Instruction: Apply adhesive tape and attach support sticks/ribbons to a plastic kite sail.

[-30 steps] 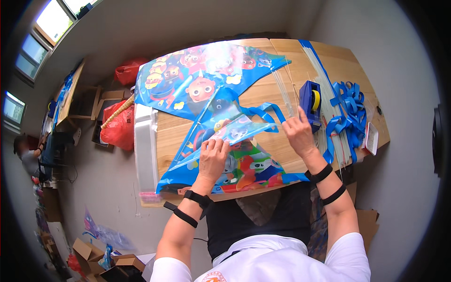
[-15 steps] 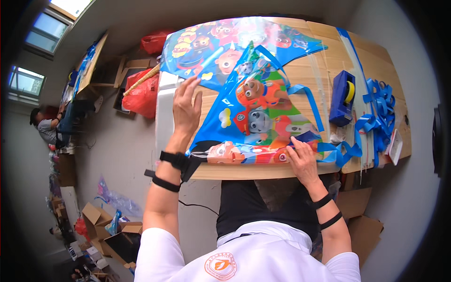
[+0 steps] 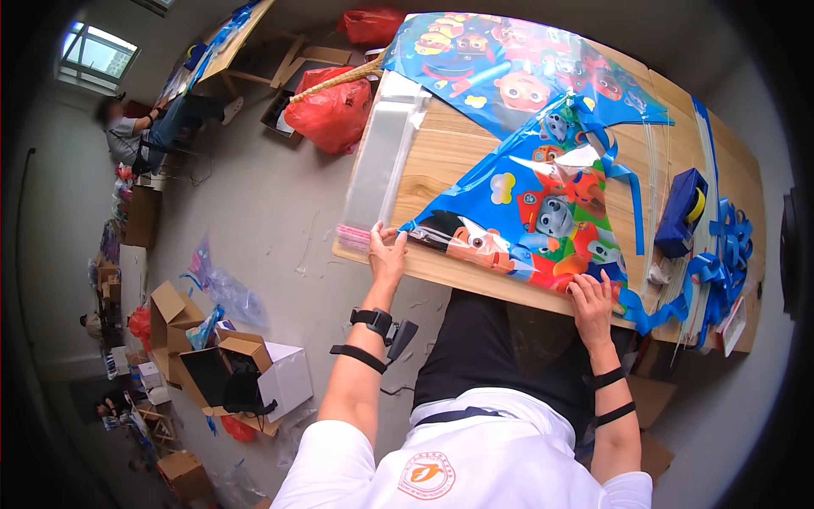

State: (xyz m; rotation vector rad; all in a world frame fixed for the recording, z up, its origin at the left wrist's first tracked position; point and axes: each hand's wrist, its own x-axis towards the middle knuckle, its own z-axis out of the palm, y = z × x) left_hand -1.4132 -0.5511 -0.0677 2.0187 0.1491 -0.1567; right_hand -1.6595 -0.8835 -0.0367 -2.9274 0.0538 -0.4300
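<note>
A folded plastic kite, blue with colourful cartoon figures, lies on the wooden table, its near edge along the table's front. At the kite's left corner is my left hand, thumb and forefinger closed on the tip. My right hand rests at the right end of the near edge, fingers bent over the plastic and gripping it. Blue ribbon trails from the kite's right side. Behind it lies another printed kite sheet, partly covered by the first.
Clear plastic bags lie at the table's left edge. To the right are a blue tape dispenser, thin white rods and tangled blue ribbon. Red bags and cardboard boxes stand on the floor. Another person sits far left.
My left hand has come down from above the table to the kite's left corner. My right hand stays at the near edge. The view has shifted left, uncovering the clear bags.
</note>
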